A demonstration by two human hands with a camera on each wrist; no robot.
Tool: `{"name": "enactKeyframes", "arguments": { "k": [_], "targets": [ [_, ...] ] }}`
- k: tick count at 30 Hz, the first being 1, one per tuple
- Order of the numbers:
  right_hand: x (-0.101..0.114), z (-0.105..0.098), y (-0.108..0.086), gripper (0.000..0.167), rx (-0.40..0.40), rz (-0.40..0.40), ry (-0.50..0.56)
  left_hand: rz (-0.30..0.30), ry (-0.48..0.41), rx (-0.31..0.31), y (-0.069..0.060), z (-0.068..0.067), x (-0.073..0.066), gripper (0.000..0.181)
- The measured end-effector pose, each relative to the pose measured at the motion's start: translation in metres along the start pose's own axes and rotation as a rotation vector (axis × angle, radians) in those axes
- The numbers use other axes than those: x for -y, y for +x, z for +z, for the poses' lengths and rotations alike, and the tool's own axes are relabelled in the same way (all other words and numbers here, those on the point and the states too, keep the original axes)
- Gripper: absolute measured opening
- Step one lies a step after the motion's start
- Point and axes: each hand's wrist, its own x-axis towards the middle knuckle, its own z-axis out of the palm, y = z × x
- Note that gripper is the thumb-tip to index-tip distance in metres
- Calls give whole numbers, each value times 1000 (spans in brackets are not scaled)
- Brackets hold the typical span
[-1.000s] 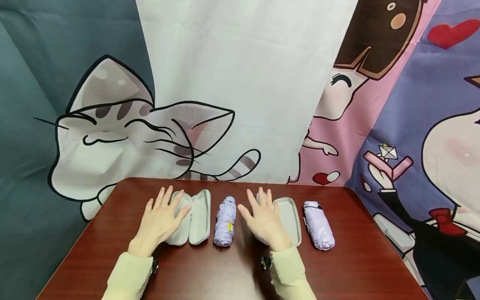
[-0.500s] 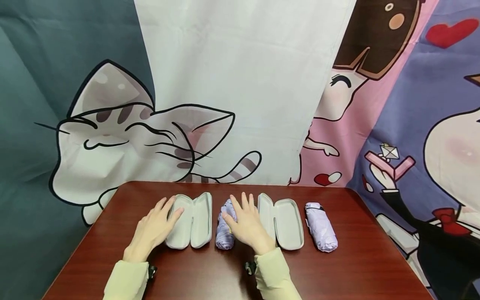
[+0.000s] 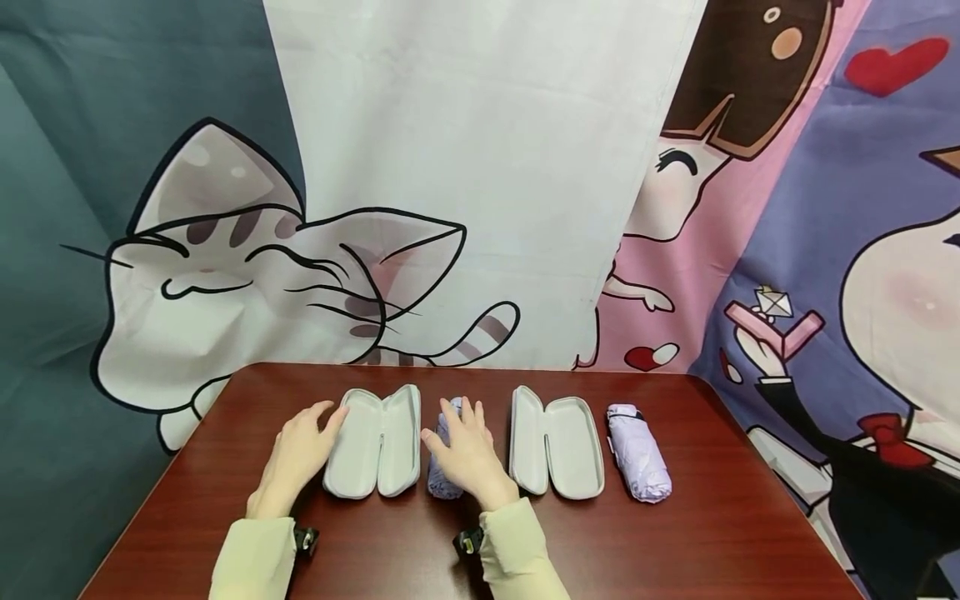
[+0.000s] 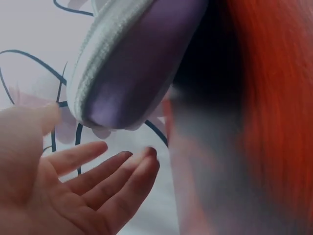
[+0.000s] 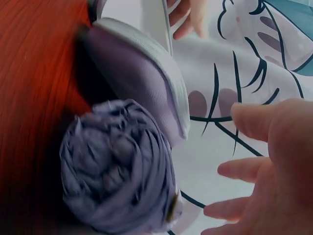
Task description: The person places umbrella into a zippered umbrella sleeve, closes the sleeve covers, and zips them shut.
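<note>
My left hand [image 3: 295, 454] is beside the left edge of an open zip case [image 3: 352, 454], fingers loosely bent and holding nothing. In the left wrist view a gap shows between the hand and the case's purple outer shell [image 4: 146, 63]. A folded lilac umbrella [image 3: 444, 483] lies to the right of that case, upper part hidden in the head view by my right hand [image 3: 468, 457]. That hand is over it with fingers spread, and the right wrist view shows them apart from the rolled umbrella end. To the right stand a second open case [image 3: 576, 450] and a second folded umbrella [image 3: 637, 454].
Everything lies on a reddish-brown wooden table [image 3: 712, 533]. Behind its far edge hangs a cloth [image 3: 487, 167] printed with cartoon figures. Both cases stand open like a book, with pale grey insides.
My right hand has moved left, from over the right case to over the left umbrella. The left hand has shifted slightly left, off the left case, its fingers bending more.
</note>
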Motion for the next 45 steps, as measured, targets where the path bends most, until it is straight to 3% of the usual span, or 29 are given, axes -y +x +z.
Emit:
{"name": "enactKeyframes", "arguments": {
  "k": [8, 16, 27, 39, 45],
  "targets": [
    [1, 13, 7, 59, -60, 47, 47, -26, -23, -30, 4, 4, 6, 37],
    [-4, 18, 12, 61, -131, 95, 76, -67, -27, 1, 7, 6, 9, 30],
    [-13, 19, 18, 65, -193, 169, 52, -120, -9, 80, 11, 9, 10, 35],
    [-24, 29, 14, 85, -164, 221, 41, -132, -27, 77, 8, 11, 9, 32],
    [-27, 29, 15, 85, -135, 251, 33, -113, -26, 67, 10, 12, 12, 32]
  ]
}}
